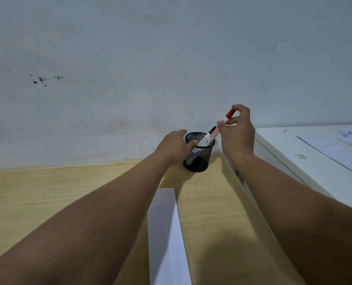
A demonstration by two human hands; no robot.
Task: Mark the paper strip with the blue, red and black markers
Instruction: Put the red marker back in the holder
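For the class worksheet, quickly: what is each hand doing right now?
Left hand: closed around the mesh pen cup, steadying it.
Right hand: closed on the red marker, its lower end inside the cup.

Both forearms bare (sleeves, if any, apparently out of view).

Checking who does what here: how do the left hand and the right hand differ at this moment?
The left hand grips the black mesh cup at its rim and side, low near the desk; the right hand is raised above the cup. The left hand wraps the cup, while the right hand pinches the red marker near its cap, the marker's lower end inside the cup. Both reach out over the wooden desk.
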